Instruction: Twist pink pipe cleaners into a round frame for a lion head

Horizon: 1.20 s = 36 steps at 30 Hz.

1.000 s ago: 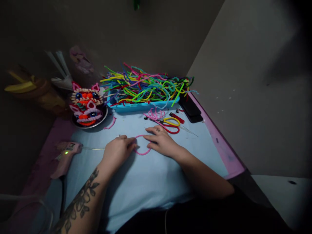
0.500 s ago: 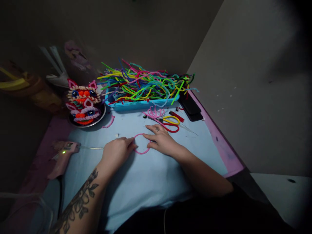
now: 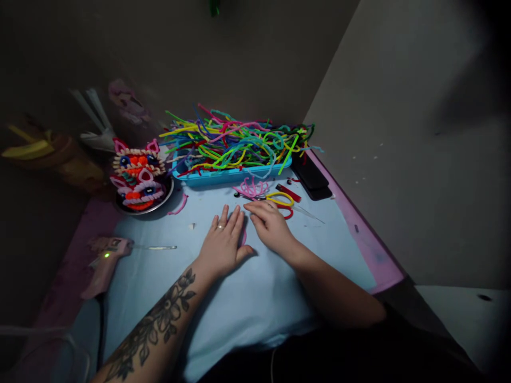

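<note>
Pink strand (image 3: 244, 237) pokes out from under left hand (image 3: 223, 242), rest hidden, full shape unreadable. Red-handle side of scissors (image 3: 270, 197) part-covered by right hand (image 3: 273, 226); can't tell if its fingertips pinch anything. Brown-and-yellow thing (image 3: 51, 151) by table's (image 3: 331, 250) far-left corner: too blurred to ID. Tray (image 3: 235, 175) floor buried under pipe cleaners (image 3: 239, 141). Table's near edge blocked by black clothing (image 3: 327, 351). Green thing (image 3: 214, 6) cut off at frame top
</note>
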{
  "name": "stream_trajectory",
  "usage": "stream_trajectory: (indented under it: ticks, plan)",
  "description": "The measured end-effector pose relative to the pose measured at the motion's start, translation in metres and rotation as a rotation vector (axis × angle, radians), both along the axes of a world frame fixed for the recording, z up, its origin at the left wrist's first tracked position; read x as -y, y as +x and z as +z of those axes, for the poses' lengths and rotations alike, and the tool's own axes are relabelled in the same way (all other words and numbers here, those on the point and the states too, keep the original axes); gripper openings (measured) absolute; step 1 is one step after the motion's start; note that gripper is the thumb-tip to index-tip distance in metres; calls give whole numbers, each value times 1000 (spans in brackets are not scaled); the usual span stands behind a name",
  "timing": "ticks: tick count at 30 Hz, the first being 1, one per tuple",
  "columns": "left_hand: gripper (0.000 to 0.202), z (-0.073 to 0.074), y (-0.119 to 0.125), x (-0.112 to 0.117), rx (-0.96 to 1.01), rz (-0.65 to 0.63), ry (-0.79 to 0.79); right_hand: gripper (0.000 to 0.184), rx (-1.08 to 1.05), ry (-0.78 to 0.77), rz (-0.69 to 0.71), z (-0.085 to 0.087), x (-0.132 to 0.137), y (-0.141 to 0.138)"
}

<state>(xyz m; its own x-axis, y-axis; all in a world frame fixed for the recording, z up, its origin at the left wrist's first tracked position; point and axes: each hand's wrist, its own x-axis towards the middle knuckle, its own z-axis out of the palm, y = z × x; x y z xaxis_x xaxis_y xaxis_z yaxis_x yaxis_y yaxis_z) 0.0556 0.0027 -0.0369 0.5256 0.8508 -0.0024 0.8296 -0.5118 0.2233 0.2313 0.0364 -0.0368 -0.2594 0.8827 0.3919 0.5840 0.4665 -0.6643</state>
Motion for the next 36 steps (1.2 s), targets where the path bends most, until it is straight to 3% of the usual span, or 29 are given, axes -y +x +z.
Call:
stream_trajectory:
  ticks: [6, 12, 14, 17, 19, 23, 27, 36]
  plan:
    - [75, -6, 3, -2, -14, -70, -44, 36, 7, -31, 17, -3, 1, -4]
    - [68, 3, -3, -2, 92, -42, -57, 33, -54, -58, 8, -3, -2, -4]
    - [58, 9, -15, -5, 178, 12, -29, 30, -86, -54, -13, -2, -3, -2]
    - [39, 17, -36, -11, 292, 221, 79, 19, -42, -55, -11, -2, -4, -1]
    - [33, 21, -46, -14, 260, 252, 57, 13, 38, -57, 11, -3, -4, -3]
    - [27, 24, -47, -10, 113, 158, -2, 6, 238, -82, -9, -2, 1, -14]
    - [25, 27, -36, -2, -2, 63, -48, 15, 406, -115, -57, 3, 6, -21]
    - [21, 29, -37, -2, -74, 70, -138, 13, 552, -137, -53, -1, 5, -24]
